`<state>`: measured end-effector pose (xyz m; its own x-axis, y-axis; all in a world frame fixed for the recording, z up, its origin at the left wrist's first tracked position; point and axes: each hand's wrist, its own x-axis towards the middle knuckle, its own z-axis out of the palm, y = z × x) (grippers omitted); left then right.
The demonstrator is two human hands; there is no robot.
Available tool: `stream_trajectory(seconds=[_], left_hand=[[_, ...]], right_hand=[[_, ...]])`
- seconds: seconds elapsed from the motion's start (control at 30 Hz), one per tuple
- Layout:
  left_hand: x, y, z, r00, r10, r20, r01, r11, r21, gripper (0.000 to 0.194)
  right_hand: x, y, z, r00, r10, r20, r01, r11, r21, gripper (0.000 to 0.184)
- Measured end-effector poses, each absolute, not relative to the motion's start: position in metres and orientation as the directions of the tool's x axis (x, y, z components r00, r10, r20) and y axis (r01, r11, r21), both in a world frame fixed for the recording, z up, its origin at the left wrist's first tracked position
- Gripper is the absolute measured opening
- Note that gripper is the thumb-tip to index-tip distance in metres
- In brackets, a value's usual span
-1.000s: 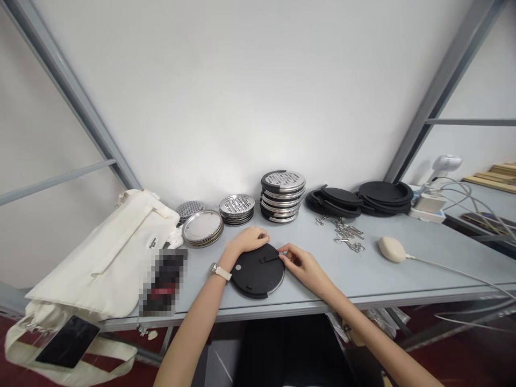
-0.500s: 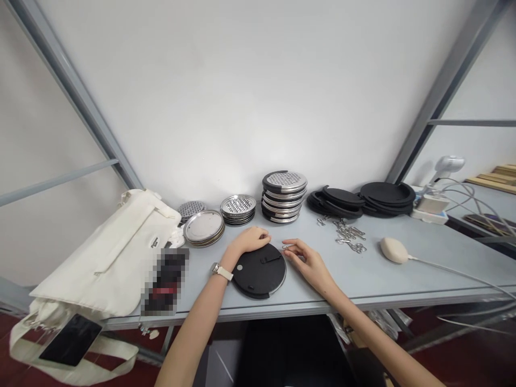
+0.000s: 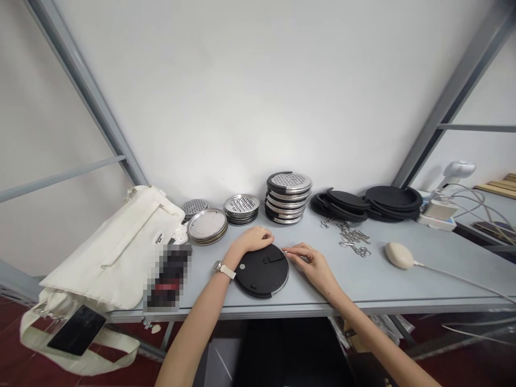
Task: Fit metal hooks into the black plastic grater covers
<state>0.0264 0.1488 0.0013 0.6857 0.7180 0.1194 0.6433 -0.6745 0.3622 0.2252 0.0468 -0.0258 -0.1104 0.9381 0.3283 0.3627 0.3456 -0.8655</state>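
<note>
A round black disc with a silver rim showing at its right edge lies flat near the table's front. My left hand is curled over the disc's far edge, its fingertips partly hidden, and grips it. At the disc's upper right edge, beside a slot in the black face, my right hand pinches a small metal hook between thumb and fingers. Similar metal hooks lie in a loose pile to the right, beyond that hand.
Along the wall stand grater discs with black rims, metal grater plates, plain metal discs and black covers. A white bag rests at left; a cream corded device lies at right.
My right hand has brought the small metal hook left to the disc's edge, and its fingers have closed tighter. The left hand stays on the disc. The view has shifted slightly.
</note>
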Motion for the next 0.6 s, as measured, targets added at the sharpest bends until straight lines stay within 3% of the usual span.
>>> stream_trajectory(seconds=[0.6], left_hand=[[0.0261, 0.1498, 0.001, 0.692, 0.711, 0.122, 0.632, -0.679, 0.372, 0.029]], right_hand=[[0.2206, 0.0447, -0.0274, -0.101, 0.955, 0.278, 0.31, 0.296, -0.903, 0.031]])
